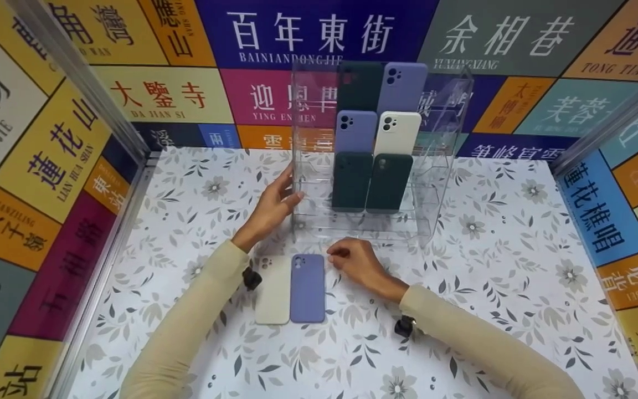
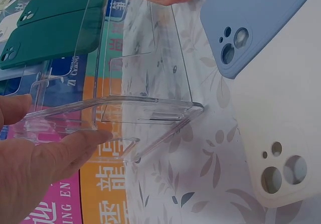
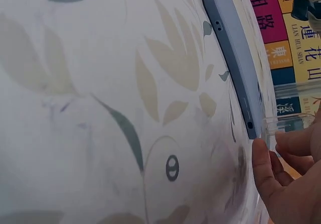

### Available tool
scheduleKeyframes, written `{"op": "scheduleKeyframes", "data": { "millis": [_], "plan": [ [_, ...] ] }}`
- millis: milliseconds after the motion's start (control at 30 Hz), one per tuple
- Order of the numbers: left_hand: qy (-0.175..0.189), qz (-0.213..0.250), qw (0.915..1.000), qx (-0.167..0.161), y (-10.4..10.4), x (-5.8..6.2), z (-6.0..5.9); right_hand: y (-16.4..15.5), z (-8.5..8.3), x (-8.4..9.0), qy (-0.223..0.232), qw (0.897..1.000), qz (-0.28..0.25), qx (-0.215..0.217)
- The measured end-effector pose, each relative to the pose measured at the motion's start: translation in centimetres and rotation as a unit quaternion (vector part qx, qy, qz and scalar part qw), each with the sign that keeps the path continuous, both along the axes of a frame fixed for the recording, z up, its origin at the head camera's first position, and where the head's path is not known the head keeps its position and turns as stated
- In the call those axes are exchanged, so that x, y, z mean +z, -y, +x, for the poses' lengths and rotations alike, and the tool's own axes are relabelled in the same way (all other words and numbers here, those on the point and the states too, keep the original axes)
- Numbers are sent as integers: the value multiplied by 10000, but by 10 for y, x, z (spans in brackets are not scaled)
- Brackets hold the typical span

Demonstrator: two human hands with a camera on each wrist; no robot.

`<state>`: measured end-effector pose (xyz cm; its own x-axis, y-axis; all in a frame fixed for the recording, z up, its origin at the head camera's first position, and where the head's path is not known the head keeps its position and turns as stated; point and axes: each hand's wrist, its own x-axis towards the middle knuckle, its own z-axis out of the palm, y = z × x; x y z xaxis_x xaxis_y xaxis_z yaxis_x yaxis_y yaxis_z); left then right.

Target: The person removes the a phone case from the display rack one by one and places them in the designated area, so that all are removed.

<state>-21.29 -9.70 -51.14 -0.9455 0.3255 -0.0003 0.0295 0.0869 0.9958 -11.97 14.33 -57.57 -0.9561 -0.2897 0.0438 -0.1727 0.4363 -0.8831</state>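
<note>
A clear stepped display stand [image 1: 430, 221] holds several phone cases in pairs: a dark green case [image 1: 361, 83] beside a purple case [image 1: 406, 86] at the top, purple [image 1: 355, 130] and white [image 1: 398, 133] below, then two dark green ones [image 1: 351, 183]. My left hand [image 1: 272, 205] grips the stand's left side; in the left wrist view its thumb and fingers lie on either side of the clear edge. On the table, a cream phone case [image 1: 272, 293] lies beside a purple phone case [image 1: 308, 288]. My right hand [image 1: 359, 263] is loosely curled near that purple case's upper right corner, holding nothing.
White tablecloth [image 1: 490, 266] with grey leaves and flowers covers the table. Colourful sign-printed panels [image 1: 319, 33] stand behind and at both sides, with metal posts [image 1: 97, 111] at the corners. A small black camera [image 1: 405, 326] sits on each wrist.
</note>
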Motion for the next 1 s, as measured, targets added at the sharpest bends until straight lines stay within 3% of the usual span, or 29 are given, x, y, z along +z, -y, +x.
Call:
{"op": "scheduleKeyframes", "data": {
  "millis": [333, 700, 1000],
  "plan": [
    [16, 37, 10000, -39, -2, 0, 0, -20, 5, 2, 151, 9993, -271, -210],
    [-10, 160, 9998, -96, 1, -3, -1, -55, 10, 1, -68, 9992, 35, -384],
    [-51, 197, 9997, -133, 2, -4, -2, -81, 12, 16, -27, 9973, 250, -685]
  ]
}}
